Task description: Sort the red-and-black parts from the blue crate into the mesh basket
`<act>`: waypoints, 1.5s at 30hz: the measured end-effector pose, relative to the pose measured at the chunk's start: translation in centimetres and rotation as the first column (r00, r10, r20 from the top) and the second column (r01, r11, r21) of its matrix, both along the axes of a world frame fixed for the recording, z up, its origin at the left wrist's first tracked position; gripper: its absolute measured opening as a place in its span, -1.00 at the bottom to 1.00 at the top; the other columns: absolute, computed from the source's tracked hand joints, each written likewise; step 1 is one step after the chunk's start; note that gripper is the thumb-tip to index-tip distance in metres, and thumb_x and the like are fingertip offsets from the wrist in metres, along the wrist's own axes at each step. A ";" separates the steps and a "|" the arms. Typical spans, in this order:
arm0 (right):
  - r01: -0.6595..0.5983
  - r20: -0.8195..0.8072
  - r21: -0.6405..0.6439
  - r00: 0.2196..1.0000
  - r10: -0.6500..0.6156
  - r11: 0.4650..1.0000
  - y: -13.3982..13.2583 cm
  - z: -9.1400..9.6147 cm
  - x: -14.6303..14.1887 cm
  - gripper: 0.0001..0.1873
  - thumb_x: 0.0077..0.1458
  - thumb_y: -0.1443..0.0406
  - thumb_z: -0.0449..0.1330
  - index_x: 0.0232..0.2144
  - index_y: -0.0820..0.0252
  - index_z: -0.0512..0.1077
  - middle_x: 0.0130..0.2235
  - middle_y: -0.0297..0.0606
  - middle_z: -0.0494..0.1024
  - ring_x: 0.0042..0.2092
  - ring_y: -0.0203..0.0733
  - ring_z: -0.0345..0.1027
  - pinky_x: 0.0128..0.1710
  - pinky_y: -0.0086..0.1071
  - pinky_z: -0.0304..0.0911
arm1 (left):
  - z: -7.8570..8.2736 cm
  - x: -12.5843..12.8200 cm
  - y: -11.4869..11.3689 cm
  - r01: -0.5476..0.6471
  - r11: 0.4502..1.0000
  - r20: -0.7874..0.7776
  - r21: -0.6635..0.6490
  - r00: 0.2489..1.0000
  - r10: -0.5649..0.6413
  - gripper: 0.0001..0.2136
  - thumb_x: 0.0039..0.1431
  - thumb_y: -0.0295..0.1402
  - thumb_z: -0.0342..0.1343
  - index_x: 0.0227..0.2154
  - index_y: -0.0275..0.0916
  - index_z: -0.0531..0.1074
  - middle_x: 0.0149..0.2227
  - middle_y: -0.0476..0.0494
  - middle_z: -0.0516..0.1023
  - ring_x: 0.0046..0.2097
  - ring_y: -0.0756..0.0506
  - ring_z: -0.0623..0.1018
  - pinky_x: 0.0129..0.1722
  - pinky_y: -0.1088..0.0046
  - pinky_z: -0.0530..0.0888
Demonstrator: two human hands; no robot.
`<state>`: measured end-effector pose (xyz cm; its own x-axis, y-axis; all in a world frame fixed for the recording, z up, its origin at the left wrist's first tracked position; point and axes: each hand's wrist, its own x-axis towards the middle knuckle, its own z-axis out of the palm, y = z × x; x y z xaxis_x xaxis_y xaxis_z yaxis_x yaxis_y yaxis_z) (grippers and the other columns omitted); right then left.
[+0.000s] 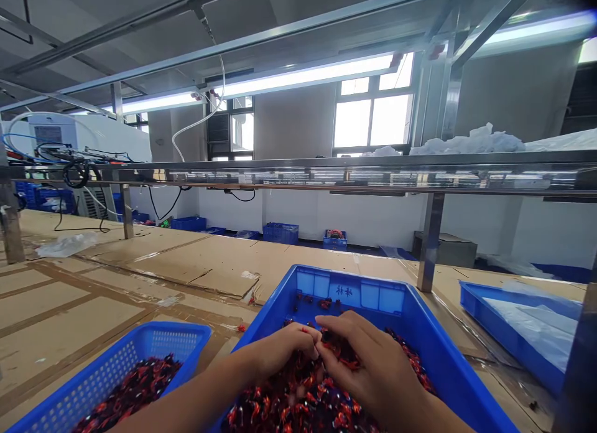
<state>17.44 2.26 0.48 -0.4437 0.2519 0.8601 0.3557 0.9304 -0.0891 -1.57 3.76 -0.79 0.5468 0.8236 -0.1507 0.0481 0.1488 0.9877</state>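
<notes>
A large blue bin [448, 364] stands in front of me, with many small, shiny red-and-black pieces [298, 408] heaped in it. Over the heap, my left hand [298, 343] is closed in a pinch, and a speck of red shows at its fingers. What it grips is hidden. My right hand [373, 358] curls against it from the right, its thumb close to the left fingertips. Several red-and-black pieces lie in the curve between the right thumb and forefinger. At the left, a blue perforated basket [186, 339] contains more of these pieces.
Brown cardboard [186, 265] taped in sheets covers the table. A blue tray [504, 321] with clear plastic sits at the right. A metal shelf [298, 172] crosses above the table on posts, one post [430, 243] just behind the bin. Loose plastic [68, 243] lies far left.
</notes>
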 end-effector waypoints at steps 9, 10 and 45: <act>-0.012 0.063 0.250 0.998 -0.004 0.968 -0.6 0.2 0.8 -0.51 0.17 0.46 0.18 0.14 0.22 0.27 -0.22 -0.23 0.61 -0.27 -0.24 0.50 -0.30 -0.39 0.40 | 0.5 0.2 0.0 0.036 0.997 -0.068 -0.071 0.997 -0.040 -0.81 -0.15 -0.39 -0.04 -0.50 -0.30 0.46 -0.52 -0.04 0.48 -0.69 0.06 0.25 -0.53 0.42 0.35; -0.013 0.052 0.243 0.999 0.000 0.970 -0.6 0.4 0.8 -0.54 0.17 0.47 0.17 0.12 0.21 0.28 -0.23 -0.24 0.61 -0.27 -0.26 0.50 -0.29 -0.41 0.40 | 0.6 0.3 0.0 0.032 0.998 -0.065 -0.055 0.997 -0.036 -0.82 -0.16 -0.39 -0.03 -0.51 -0.30 0.46 -0.54 -0.04 0.48 -0.69 0.06 0.24 -0.53 0.43 0.34; -0.399 -0.388 -0.893 0.917 0.093 0.208 2.3 0.6 0.7 -0.66 0.19 0.03 0.14 -0.24 0.19 0.40 -0.71 -0.56 0.24 -0.74 -0.46 -0.09 -0.79 -0.60 -0.15 | 0.0 -0.4 0.4 0.094 0.995 0.109 0.022 0.989 -0.096 -0.59 -0.13 -0.40 -0.07 -0.23 -0.36 0.55 -0.45 -0.14 0.48 -0.66 0.01 0.37 -0.73 0.57 0.20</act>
